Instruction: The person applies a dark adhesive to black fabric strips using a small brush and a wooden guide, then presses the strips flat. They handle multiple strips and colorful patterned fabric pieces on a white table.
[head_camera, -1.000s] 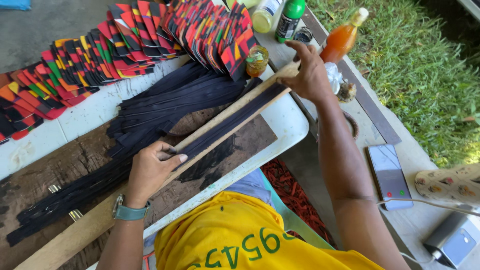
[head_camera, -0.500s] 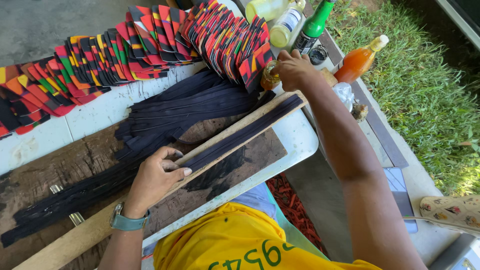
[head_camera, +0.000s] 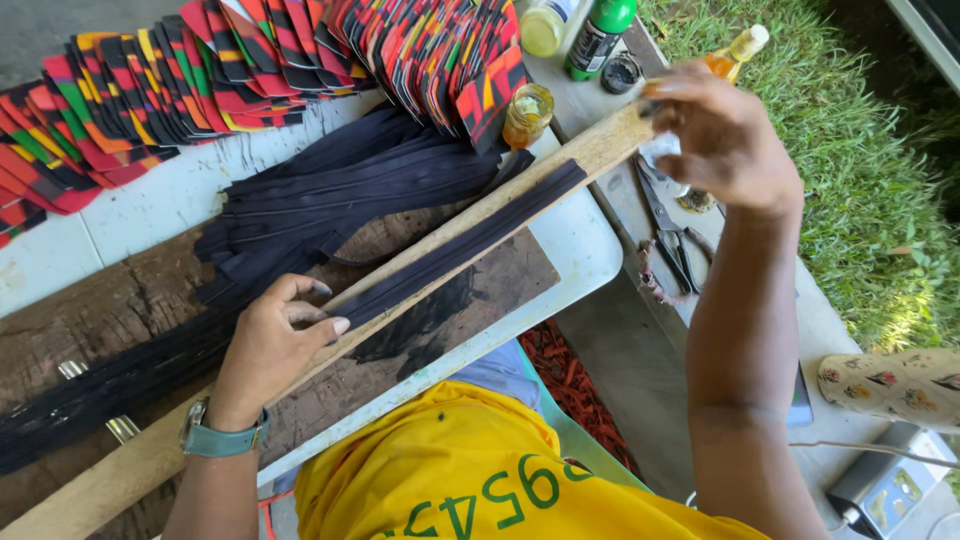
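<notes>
Hands work at either end of a long pale wooden plank (head_camera: 480, 215) that lies slantwise across a dark stained wooden board (head_camera: 480, 290) on a white plastic table (head_camera: 590, 240). A long black strap (head_camera: 470, 240) runs along the top of the plank. The left hand (head_camera: 275, 345), a teal wristwatch (head_camera: 222, 438) on its wrist, lies flat with fingers spread narrowly and presses the nearer part of the strap down onto the plank; it grips nothing. The right hand (head_camera: 725, 140) hovers over the far end of the plank, fingers curled loosely, fingertips close to the wood; whether it pinches anything cannot be told. Beyond the plank, touching its far edge in places, lies a heap of more black straps (head_camera: 340, 195), and past that heap a fanned row of red, black, yellow and green patterned fabric pieces (head_camera: 300, 60). A small glass jar of amber liquid (head_camera: 527, 115) stands just beside the far end of the plank. Near that same end, on a grey bench, stand a green bottle (head_camera: 598, 38) and an orange bottle (head_camera: 735, 55), and metal scissors (head_camera: 668, 235) lie under the right forearm. On the nearer side of the plank shows the person's yellow shirt (head_camera: 470, 480).
</notes>
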